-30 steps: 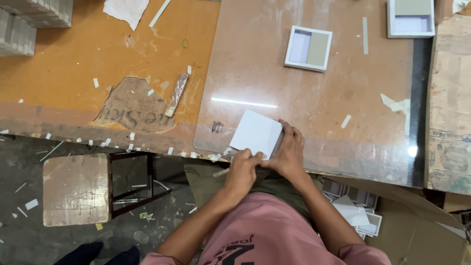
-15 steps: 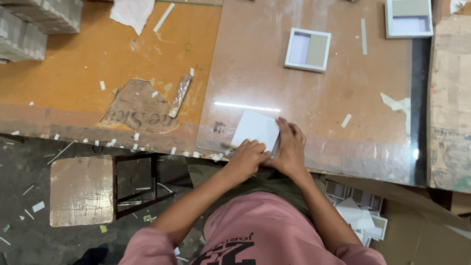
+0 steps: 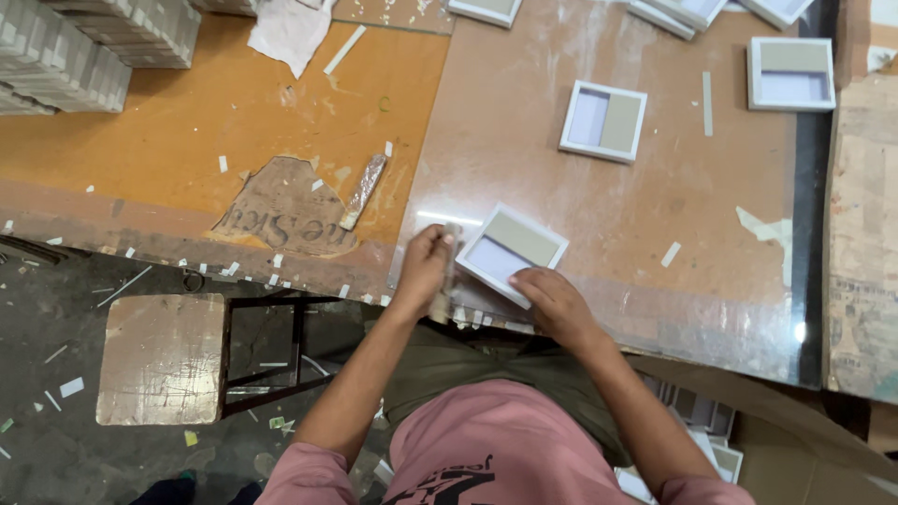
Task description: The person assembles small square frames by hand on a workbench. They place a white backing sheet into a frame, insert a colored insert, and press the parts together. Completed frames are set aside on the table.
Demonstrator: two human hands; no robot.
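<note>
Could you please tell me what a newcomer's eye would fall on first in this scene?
Most striking is the shallow white square tray with a tan and lavender inside, lying open side up at the near edge of the brown glass-topped table, between the person's hands: the left hand at its left side, the right hand on its near corner. More white trays lie farther back, and a worn wooden stool stands lower left.

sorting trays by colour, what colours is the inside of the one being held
Head view: the tray has a white rim, one tan half and one pale lilac half.

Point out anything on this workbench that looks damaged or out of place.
The orange tabletop has a worn patch where the surface has peeled away, near the left hand. Paper scraps litter its front edge and the floor.
</note>
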